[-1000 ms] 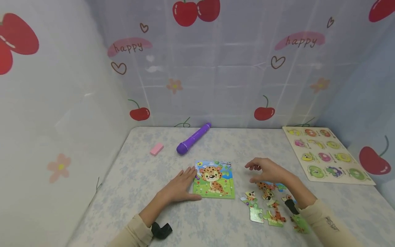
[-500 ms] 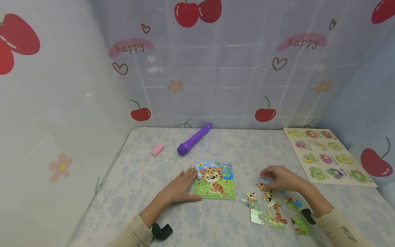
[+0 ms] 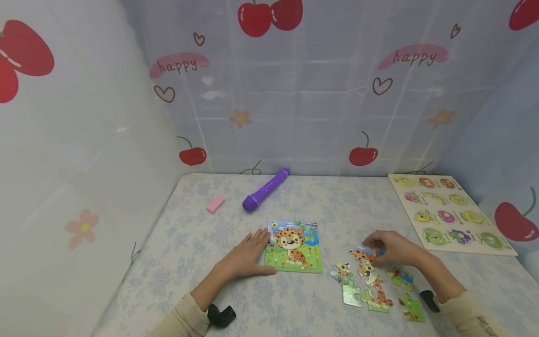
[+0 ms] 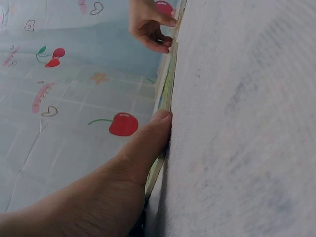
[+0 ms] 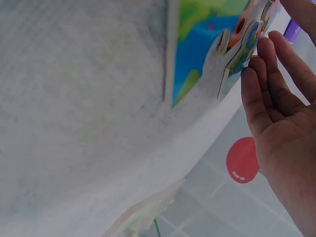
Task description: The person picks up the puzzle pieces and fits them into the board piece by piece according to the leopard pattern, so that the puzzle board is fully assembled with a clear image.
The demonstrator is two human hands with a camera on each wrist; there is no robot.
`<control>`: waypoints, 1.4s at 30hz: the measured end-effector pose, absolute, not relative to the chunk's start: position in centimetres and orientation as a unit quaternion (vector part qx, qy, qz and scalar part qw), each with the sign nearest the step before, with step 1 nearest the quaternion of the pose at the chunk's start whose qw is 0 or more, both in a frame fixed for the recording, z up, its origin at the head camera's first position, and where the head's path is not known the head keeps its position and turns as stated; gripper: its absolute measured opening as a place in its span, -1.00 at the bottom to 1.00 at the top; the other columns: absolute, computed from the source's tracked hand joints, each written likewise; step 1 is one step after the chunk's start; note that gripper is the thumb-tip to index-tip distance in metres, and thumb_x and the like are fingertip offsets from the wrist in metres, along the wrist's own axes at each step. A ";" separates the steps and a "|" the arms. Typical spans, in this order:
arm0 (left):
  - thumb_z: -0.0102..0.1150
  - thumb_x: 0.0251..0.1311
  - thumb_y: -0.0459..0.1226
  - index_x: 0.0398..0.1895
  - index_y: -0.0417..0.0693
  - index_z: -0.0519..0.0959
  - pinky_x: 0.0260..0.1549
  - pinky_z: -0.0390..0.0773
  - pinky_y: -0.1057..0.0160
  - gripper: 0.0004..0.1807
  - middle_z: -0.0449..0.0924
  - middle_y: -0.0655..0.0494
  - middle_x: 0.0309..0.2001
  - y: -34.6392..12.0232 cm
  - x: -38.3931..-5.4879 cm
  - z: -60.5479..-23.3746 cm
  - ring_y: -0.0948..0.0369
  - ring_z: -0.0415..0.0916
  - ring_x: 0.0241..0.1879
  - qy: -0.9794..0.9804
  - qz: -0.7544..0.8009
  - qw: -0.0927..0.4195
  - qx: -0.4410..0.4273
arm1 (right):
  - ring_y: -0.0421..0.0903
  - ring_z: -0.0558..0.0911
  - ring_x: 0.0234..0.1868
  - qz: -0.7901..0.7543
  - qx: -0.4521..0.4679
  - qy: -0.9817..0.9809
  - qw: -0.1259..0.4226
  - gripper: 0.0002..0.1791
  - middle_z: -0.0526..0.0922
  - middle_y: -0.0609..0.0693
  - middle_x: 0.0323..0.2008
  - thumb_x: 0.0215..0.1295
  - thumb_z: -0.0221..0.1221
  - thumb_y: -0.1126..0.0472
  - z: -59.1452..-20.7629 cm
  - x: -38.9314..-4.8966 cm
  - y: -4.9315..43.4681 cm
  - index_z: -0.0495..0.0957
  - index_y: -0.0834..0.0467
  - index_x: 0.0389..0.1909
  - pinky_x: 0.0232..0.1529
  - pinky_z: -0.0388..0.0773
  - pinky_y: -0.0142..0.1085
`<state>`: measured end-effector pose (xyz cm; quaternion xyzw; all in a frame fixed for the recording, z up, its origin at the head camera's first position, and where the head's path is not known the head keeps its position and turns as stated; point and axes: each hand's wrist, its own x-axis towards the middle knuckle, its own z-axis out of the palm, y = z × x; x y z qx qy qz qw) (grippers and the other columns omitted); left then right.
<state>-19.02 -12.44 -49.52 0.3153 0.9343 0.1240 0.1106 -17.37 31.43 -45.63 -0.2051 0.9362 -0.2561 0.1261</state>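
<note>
My left hand (image 3: 246, 257) lies flat at the left side of a square leopard picture board (image 3: 313, 260), fingers spread, with its thumb along the near edge. In the left wrist view, the thumb (image 4: 143, 143) rests at the board's edge. At the right, my right hand (image 3: 391, 248) reaches down over the top of several loose jigsaw pieces (image 3: 379, 299). In the right wrist view its extended fingers (image 5: 276, 94) bring their tips right at the edge of a blue-and-green jigsaw piece (image 5: 234, 69). The hand partly covers the upper pieces in the head view.
A purple toy microphone (image 3: 267, 189) and a pink eraser-like block (image 3: 215, 204) lie behind the board. A wooden fruit puzzle board (image 3: 459, 238) stands at the back right of the table. Cherry-printed curtain (image 3: 294, 121) encloses the table on the sides shown.
My right hand has moved right and down onto the upper jigsaw pieces, its fingers and thumb lowering around them. The left hand has stayed on the board.
</note>
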 end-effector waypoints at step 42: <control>0.01 0.05 0.46 0.57 -0.08 -0.13 0.54 -0.12 0.01 0.22 -0.24 0.02 0.59 -12.3 -19.0 -49.6 0.09 -0.27 0.58 0.937 0.125 0.114 0.307 | -0.35 0.47 -0.41 -0.270 -0.225 0.930 0.107 -0.57 0.57 -0.13 -0.36 -0.05 0.49 0.14 -45.5 -17.4 31.4 0.59 0.18 -0.17 -0.43 0.50 -0.43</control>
